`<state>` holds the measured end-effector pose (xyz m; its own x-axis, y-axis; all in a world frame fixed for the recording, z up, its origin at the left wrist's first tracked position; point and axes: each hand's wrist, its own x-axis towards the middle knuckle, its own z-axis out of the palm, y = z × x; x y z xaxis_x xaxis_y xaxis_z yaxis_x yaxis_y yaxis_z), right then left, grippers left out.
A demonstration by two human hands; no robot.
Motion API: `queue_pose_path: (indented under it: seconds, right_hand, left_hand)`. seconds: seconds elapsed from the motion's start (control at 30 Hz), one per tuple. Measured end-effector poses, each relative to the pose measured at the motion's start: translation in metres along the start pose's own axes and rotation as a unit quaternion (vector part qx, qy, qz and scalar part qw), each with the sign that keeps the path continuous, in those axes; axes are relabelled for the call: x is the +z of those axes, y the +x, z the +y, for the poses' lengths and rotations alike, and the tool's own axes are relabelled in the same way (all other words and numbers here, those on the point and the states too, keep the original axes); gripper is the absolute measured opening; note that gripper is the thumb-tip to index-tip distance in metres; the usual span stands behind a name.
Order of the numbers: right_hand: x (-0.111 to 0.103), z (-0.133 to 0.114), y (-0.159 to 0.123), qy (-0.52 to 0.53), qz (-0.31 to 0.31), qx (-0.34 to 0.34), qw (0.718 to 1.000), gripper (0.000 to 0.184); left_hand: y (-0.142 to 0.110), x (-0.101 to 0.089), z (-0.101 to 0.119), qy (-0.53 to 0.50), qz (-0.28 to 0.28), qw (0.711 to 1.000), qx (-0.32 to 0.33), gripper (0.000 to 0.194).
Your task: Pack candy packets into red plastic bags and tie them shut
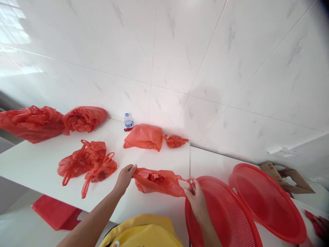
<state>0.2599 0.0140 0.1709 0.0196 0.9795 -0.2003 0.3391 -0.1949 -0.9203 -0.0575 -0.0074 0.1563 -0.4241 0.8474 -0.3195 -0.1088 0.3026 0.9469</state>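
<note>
A thin red plastic bag [167, 187] is stretched sideways between my two hands, just above the white table [128, 202]. Its mouth gapes, and a dark red packet with yellowish print [155, 177] shows inside. My left hand [126, 176] pinches the bag's left end between thumb and fingers. At the other end, my right hand [195, 193] is closed on a handle of the bag, close to the rim of a red plastic basket [191, 219]. Behind the bag lie a puffed red bag [144, 137] and a small knotted red bag [176, 141].
Several tied red bags [89, 161] lie to the left, with bigger red bundles [84, 118] behind them. A small water bottle [128, 120] stands by the tiled wall [167, 68]. Rightward are a second red basket [267, 202] and a cardboard box [295, 178]. A red container [55, 212] sits below the table's left edge.
</note>
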Motion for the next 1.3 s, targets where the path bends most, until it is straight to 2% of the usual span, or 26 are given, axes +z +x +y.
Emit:
queue_pose_path:
  seconds: [0.07,0.13,0.2,0.3,0.4,0.5,0.57,0.67,0.73,0.77,0.8,0.87,0.93,0.97,1.0,1.1,1.17,1.23,1.3]
  right_hand:
    - [0.004,0.01,-0.006,-0.012,-0.031,0.025,0.999,0.045]
    - [0.008,0.015,-0.011,-0.032,-0.091,0.034,0.995,0.029]
    - [0.015,0.014,-0.014,-0.034,-0.157,0.032,0.987,0.029]
    - [0.033,0.0,-0.014,0.013,-0.211,0.015,0.977,0.034]
    - [0.06,-0.017,-0.008,0.077,-0.237,0.026,0.968,0.046]
    - [0.087,-0.025,-0.002,0.11,-0.236,0.054,0.964,0.056]
    - [0.1,-0.024,-0.001,0.126,-0.236,0.062,0.962,0.052]
    - [0.106,-0.023,0.001,0.133,-0.25,0.107,0.953,0.032]
    - [0.102,-0.028,0.002,0.128,-0.243,0.115,0.954,0.023]
    - [0.099,-0.032,0.001,0.128,-0.232,0.103,0.959,0.02]
    - [0.094,-0.039,0.001,0.128,-0.218,0.081,0.964,0.018]
    - [0.085,-0.054,-0.003,0.119,-0.199,0.039,0.972,0.016]
    - [0.077,-0.069,-0.011,0.105,-0.211,0.013,0.972,0.016]
    - [0.074,-0.076,-0.016,0.099,-0.23,0.007,0.968,0.015]
    - [0.071,-0.081,-0.02,0.093,-0.255,0.002,0.962,0.015]
    - [0.062,-0.086,-0.029,0.069,-0.294,-0.028,0.953,0.013]
    - [0.053,-0.082,-0.028,0.032,-0.248,-0.065,0.966,0.014]
    - [0.042,-0.075,-0.024,-0.022,-0.155,-0.093,0.983,0.019]
    - [0.031,-0.069,-0.019,-0.06,-0.056,-0.12,0.989,0.023]
  left_hand:
    - [-0.002,0.0,-0.006,-0.049,-0.018,0.998,-0.032,0.038]
    - [-0.002,-0.001,-0.008,-0.093,-0.03,0.994,-0.057,0.037]
    - [-0.002,0.001,-0.008,-0.129,-0.044,0.988,-0.076,0.035]
    - [-0.004,0.011,-0.006,-0.168,-0.077,0.978,-0.095,0.032]
    - [-0.009,0.026,-0.003,-0.193,-0.117,0.969,-0.101,0.032]
    - [-0.018,0.039,-0.001,-0.204,-0.152,0.962,-0.098,0.033]
    - [-0.023,0.042,0.003,-0.204,-0.167,0.96,-0.09,0.033]
    - [-0.028,0.036,0.007,-0.199,-0.182,0.96,-0.074,0.033]
    - [-0.03,0.028,0.006,-0.147,-0.194,0.97,-0.029,0.033]
    - [-0.03,0.024,0.003,-0.093,-0.194,0.976,0.015,0.041]
    - [-0.03,0.021,0.0,-0.024,-0.19,0.979,0.069,0.058]
    - [-0.028,0.02,-0.009,0.115,-0.174,0.962,0.175,0.098]
    - [-0.027,0.024,-0.017,0.194,-0.172,0.938,0.228,0.119]
    - [-0.027,0.029,-0.02,0.208,-0.175,0.933,0.235,0.119]
    - [-0.028,0.034,-0.021,0.203,-0.18,0.936,0.225,0.11]
    - [-0.029,0.046,-0.017,0.137,-0.176,0.964,0.142,0.051]
    - [-0.029,0.048,-0.011,0.089,-0.173,0.977,0.086,0.025]
    - [-0.029,0.044,-0.005,0.061,-0.165,0.983,0.052,0.027]
    - [-0.029,0.038,-0.001,0.016,-0.158,0.987,0.015,0.033]
